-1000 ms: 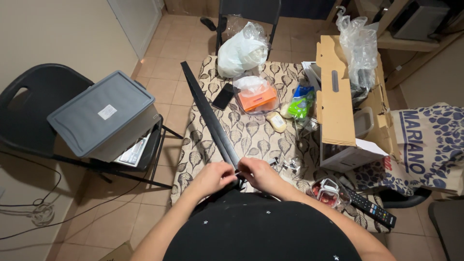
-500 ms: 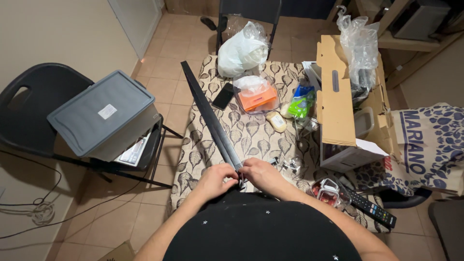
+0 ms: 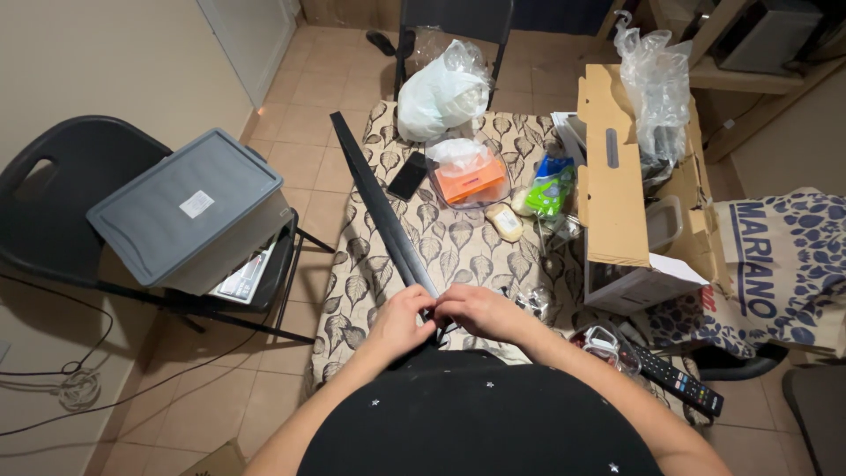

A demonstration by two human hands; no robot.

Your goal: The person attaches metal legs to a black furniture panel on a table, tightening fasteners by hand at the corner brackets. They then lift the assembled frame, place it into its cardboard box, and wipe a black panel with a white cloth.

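One long, narrow black bar [image 3: 381, 207] of matt finish, laid diagonally across a small table draped in a beige cloth with a dark leaf print [image 3: 458, 247]; far end overhanging the table's far-left edge, near end at the near edge against the wearer's dark top. Two bare hands at the near end: left hand [image 3: 404, 319] closed around the bar, fingers curled over its top; right hand [image 3: 476, 310] touching the left, fingers bent down onto the bar's tip (whether pinching or merely pressing cannot be told).

On the cloth, counted: one black phone [image 3: 408, 175] just right of the bar; one clear bag holding an orange pack [image 3: 470, 173]; one white crumpled plastic bag [image 3: 441, 92] at the far edge; one small pale oval object [image 3: 504, 222]; one green-and-blue packet [image 3: 548, 189]; one open brown cardboard box [image 3: 617, 203] along the right side, with clear plastic wrap [image 3: 656, 84] rising from it; one black remote control [image 3: 679, 381] at the near-right corner.

Off the table: two black chairs, one left [image 3: 53, 211] bearing a grey lidded plastic bin [image 3: 189, 211], one far [image 3: 454, 22]; one blue-and-white patterned bag [image 3: 775, 264] right.

Open room: bare leaf cloth between bar and box at mid-table; tiled floor [image 3: 308, 115] free left of the bar's far end; right side crowded.
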